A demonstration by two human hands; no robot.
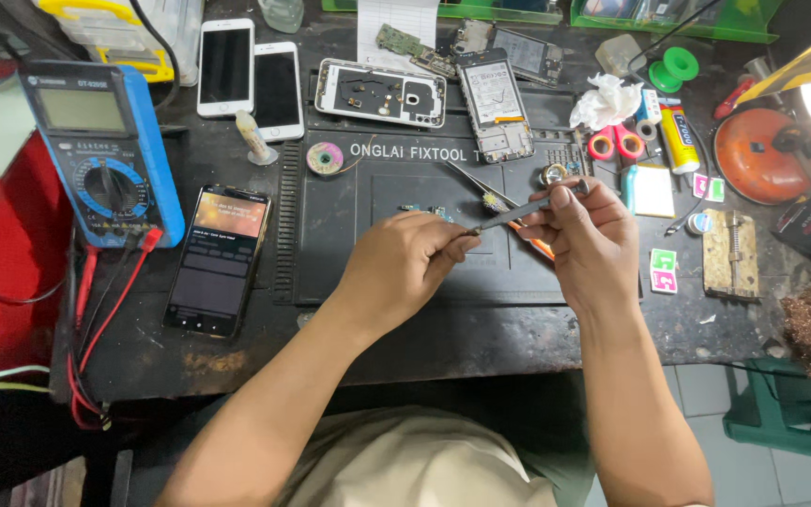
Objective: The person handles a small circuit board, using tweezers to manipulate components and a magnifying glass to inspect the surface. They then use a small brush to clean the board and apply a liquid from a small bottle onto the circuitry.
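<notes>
Above the dark rubber work mat (396, 272) on the black table (481, 338), the left hand (404, 266) and right hand (589, 235) both have their fingers closed on 1 slim grey metal tool (511, 216), beside thin steel tweezers (469, 180).

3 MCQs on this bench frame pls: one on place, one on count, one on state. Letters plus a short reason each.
1. Where is the multimeter?
A. the bench's left side
B. its right side
C. on the floor

2. How many white phones lie face up at the top left?
A. one
B. two
C. four

3. The screen of the dark phone is
A. lit
B. off
C. covered by a cloth

Key: 1 A, it lies left of the black work mat. 2 B, two lie side by side. 3 A, its display glows.
</notes>
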